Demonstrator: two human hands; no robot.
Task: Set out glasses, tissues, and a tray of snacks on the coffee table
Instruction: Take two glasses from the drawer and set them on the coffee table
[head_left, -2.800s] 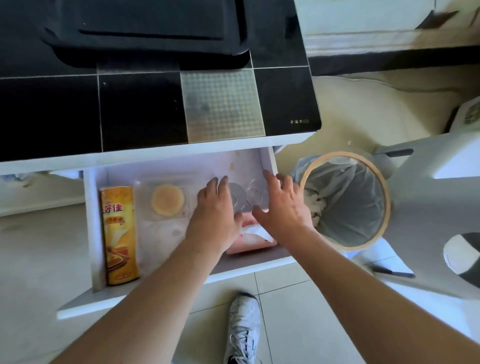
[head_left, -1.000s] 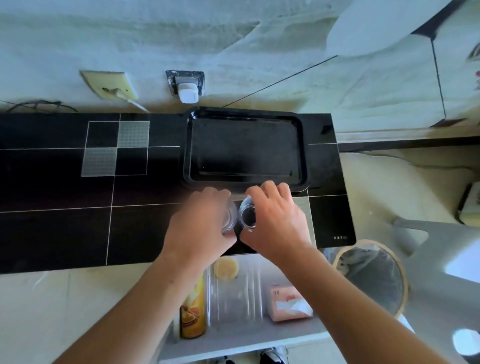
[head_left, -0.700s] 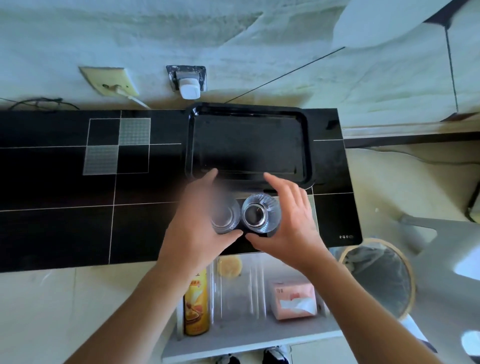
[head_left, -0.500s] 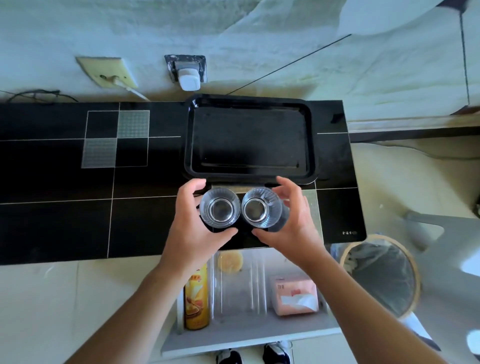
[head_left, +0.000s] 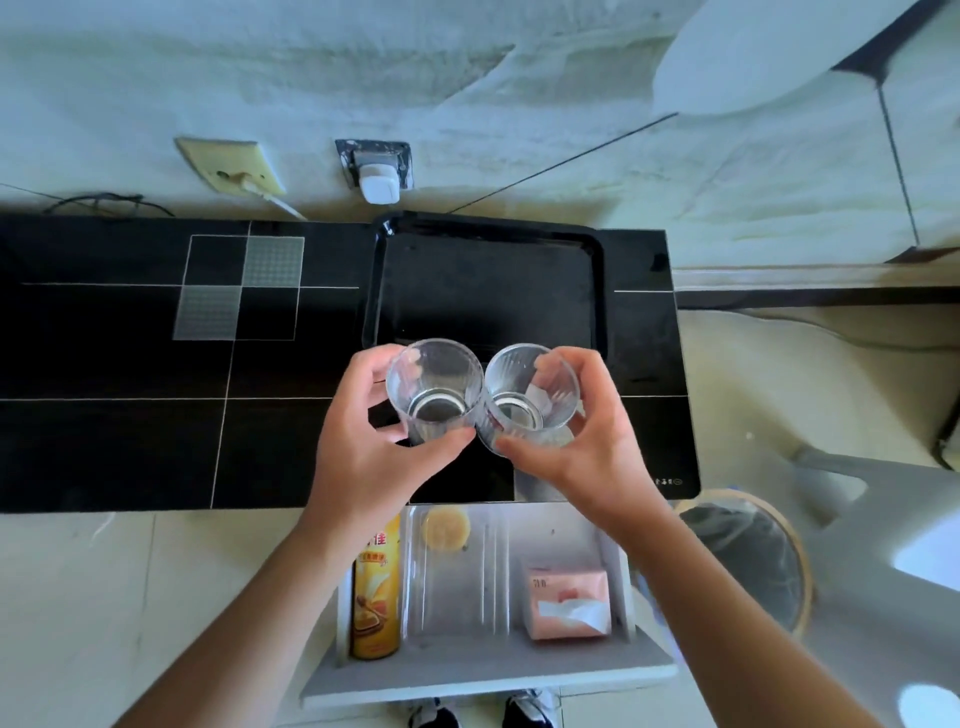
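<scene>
Below the tabletop, nearest the camera, an open drawer (head_left: 488, 670) is holding three things: a yellow snack can (head_left: 375, 592) lying along its left wall, a clear plastic box (head_left: 460, 571) beside it with one round cookie (head_left: 445, 527) showing at its far end, and a pink tissue pack (head_left: 567, 603) at the right. None of these is being touched.

Above the drawer, the left hand (head_left: 371, 457) is gripping the left glass (head_left: 434, 387), fingers curled round its far wall and thumb pressing the near side. The right hand (head_left: 587, 447) is gripping the right glass (head_left: 530, 395) the same way. Both glasses are upright, rims touching, both empty, and apparently hanging over the black coffee table (head_left: 130, 374) rather than standing on it, though contact cannot be confirmed.

Step in hand, as judged: setting out the glasses, first of three items. Next move is calling for lowering both glasses level onto bare tabletop, separating them slightly so the rims are not knocking, then releasing.

Farther back, a black tray (head_left: 488, 228) is sitting on the table against the wall, holding nothing; snacks are still waiting in the drawer
</scene>
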